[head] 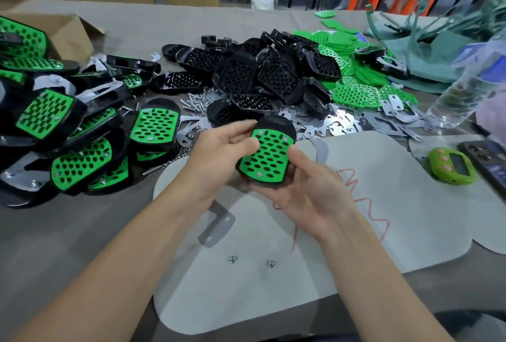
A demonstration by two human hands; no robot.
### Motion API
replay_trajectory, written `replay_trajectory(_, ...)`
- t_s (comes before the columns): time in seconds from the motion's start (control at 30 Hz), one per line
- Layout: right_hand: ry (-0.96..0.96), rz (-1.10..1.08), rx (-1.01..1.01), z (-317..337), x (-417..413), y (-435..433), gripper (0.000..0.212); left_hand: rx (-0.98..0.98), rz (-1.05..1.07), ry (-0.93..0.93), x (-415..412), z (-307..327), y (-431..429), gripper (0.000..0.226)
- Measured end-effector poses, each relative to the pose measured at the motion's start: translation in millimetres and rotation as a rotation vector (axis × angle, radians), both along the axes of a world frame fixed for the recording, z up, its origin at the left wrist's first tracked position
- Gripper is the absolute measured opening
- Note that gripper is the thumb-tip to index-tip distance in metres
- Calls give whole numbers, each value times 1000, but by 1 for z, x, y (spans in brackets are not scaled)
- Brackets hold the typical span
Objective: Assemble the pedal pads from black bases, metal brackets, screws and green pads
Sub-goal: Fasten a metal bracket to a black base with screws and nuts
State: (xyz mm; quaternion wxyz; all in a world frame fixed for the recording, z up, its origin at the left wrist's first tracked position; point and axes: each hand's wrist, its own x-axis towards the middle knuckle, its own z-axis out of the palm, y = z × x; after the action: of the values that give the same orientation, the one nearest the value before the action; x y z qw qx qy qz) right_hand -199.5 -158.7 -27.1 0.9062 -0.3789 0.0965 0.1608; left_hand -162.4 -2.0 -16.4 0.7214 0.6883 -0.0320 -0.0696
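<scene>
Table (82,232) w/ parts piles behind. Pedal pad (267,154) held above table centre, green face up, long axis running away; left hand (219,155) grips left edge, right hand (309,191) cradles near end.

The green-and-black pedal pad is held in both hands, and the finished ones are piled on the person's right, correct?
Not quite. Both hands, left and right, do hold the green-and-black pedal pad, but the head view shows the pile of finished pads on the person's left.
</scene>
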Motion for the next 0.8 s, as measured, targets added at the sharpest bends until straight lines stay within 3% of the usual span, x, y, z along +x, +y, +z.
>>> replay_trajectory(0.1, 7, -42, 17, 0, -1, 0, 49, -142, -100, 83, 0, -2, 1, 37)
replay_trajectory(0.23, -16, -99, -37, 1, -3, 5, 36, -183, -51, 28, 1, -2, 6, 46)
replay_trajectory(0.4, -9, -99, -124, 5, -1, 9, 31, -86, 105, -88, -3, 4, 5, 23)
replay_trajectory(0.53, -110, 64, -224, 18, 7, 16, 28, -47, 222, -142, 0, 18, 16, 23)
replay_trajectory(0.8, -333, 1, -630, 54, 64, 91, 20, 181, 506, -214, 21, 51, 86, 26)
